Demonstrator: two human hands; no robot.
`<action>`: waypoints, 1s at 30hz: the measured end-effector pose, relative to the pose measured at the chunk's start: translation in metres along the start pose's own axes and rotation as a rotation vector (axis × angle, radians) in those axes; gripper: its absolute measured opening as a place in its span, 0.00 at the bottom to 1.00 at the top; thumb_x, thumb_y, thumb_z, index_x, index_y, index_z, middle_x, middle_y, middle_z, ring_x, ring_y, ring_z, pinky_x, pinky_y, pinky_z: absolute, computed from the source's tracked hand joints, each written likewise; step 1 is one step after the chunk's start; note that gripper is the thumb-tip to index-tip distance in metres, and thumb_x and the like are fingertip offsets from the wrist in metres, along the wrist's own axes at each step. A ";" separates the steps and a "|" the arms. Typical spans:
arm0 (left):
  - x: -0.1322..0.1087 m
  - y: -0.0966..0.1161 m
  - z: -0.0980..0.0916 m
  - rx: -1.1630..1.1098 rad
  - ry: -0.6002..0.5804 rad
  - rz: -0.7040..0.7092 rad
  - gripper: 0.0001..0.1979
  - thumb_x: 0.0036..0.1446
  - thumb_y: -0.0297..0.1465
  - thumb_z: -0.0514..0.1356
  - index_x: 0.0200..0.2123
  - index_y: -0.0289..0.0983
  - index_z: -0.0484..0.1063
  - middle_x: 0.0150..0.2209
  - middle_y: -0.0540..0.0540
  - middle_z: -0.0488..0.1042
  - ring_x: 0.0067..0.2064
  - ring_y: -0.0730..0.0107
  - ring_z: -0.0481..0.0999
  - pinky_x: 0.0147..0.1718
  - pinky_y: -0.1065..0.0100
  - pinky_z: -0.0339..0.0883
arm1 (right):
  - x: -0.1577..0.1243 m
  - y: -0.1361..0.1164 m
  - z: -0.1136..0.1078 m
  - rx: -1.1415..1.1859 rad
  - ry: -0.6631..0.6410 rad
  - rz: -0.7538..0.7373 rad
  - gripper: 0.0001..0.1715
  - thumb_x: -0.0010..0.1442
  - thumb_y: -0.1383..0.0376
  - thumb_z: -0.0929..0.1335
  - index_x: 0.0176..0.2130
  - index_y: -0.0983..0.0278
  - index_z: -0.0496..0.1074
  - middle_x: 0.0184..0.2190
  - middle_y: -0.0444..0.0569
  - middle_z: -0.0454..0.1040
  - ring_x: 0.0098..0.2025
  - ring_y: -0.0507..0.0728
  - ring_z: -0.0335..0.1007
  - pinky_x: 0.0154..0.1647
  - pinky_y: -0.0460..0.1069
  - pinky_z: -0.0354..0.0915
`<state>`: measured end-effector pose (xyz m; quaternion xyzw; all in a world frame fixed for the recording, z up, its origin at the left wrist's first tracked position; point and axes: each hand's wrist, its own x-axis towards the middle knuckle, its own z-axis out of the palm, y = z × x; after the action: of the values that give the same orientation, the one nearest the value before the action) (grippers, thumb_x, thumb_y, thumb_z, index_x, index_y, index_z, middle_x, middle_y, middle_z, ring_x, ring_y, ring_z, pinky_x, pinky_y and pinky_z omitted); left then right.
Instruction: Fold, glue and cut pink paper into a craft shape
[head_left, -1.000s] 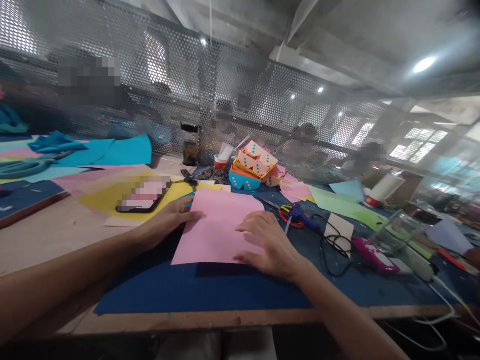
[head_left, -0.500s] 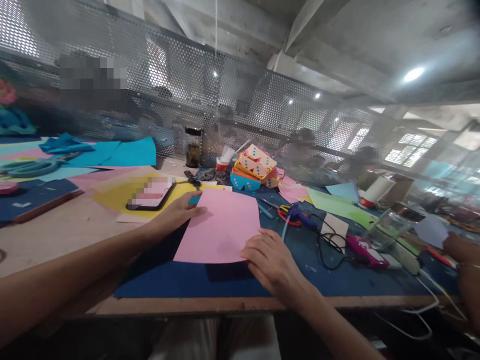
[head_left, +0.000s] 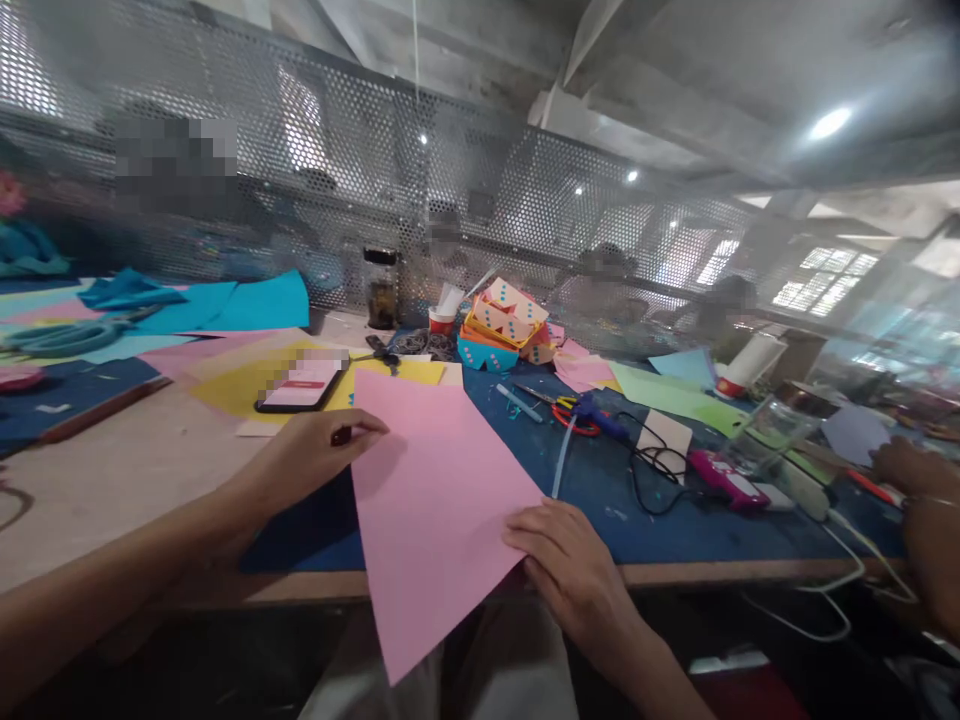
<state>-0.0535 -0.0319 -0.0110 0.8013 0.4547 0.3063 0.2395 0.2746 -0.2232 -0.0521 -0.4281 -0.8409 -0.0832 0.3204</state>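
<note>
A pink sheet of paper is spread between my two hands, turned at an angle, with one corner reaching past the table's front edge above my lap. My left hand pinches its left edge between thumb and fingers. On the other side, my right hand grips the sheet near its right corner, the thumb hidden beneath. Left of the sheet a phone lies on yellow paper. Behind it stands a pile of folded paper pieces with dots, orange, pink and blue.
Scissors, a blue glue gun with a black cable and a magenta device lie to the right. A glass jar stands there, near another person's hand. Teal scissors lie far left. A mesh partition rises behind.
The pink sheet has turned, and its near corner now points down past the table edge. My left hand has shifted left and nearer; my right hand has moved slightly right and down.
</note>
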 end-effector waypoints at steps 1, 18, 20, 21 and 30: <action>-0.007 -0.001 0.000 0.018 0.005 -0.004 0.21 0.60 0.50 0.60 0.43 0.43 0.84 0.40 0.45 0.86 0.38 0.56 0.81 0.38 0.63 0.70 | -0.003 0.001 0.001 0.005 0.005 0.015 0.20 0.71 0.76 0.64 0.58 0.60 0.71 0.54 0.51 0.80 0.59 0.57 0.75 0.67 0.59 0.64; -0.103 0.039 0.033 0.199 0.005 0.708 0.19 0.72 0.31 0.58 0.63 0.49 0.71 0.54 0.47 0.82 0.54 0.66 0.82 0.53 0.70 0.75 | -0.006 0.002 0.001 0.209 0.081 0.185 0.15 0.73 0.71 0.66 0.53 0.57 0.76 0.50 0.46 0.83 0.54 0.56 0.79 0.58 0.52 0.71; -0.093 0.036 0.041 0.119 0.024 0.757 0.16 0.70 0.25 0.56 0.56 0.44 0.75 0.48 0.47 0.84 0.49 0.69 0.83 0.48 0.73 0.76 | -0.003 0.002 -0.007 0.236 0.061 0.204 0.12 0.74 0.67 0.67 0.54 0.57 0.76 0.50 0.47 0.83 0.54 0.56 0.78 0.58 0.52 0.71; -0.089 0.035 0.044 0.085 0.033 0.762 0.14 0.70 0.24 0.57 0.53 0.43 0.75 0.45 0.47 0.84 0.46 0.69 0.84 0.45 0.74 0.76 | -0.001 0.004 -0.012 0.237 0.048 0.225 0.12 0.75 0.65 0.66 0.55 0.57 0.76 0.50 0.48 0.83 0.54 0.56 0.78 0.58 0.52 0.71; -0.091 0.030 0.048 0.045 0.138 0.640 0.03 0.70 0.29 0.60 0.43 0.41 0.74 0.36 0.50 0.81 0.35 0.71 0.82 0.33 0.76 0.73 | 0.008 0.055 -0.024 -0.218 -0.109 0.391 0.13 0.74 0.66 0.67 0.54 0.57 0.78 0.55 0.48 0.82 0.55 0.63 0.73 0.55 0.60 0.68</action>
<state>-0.0387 -0.1309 -0.0497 0.8860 0.2015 0.4095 0.0821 0.3251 -0.1937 -0.0362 -0.6187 -0.7442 -0.0865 0.2362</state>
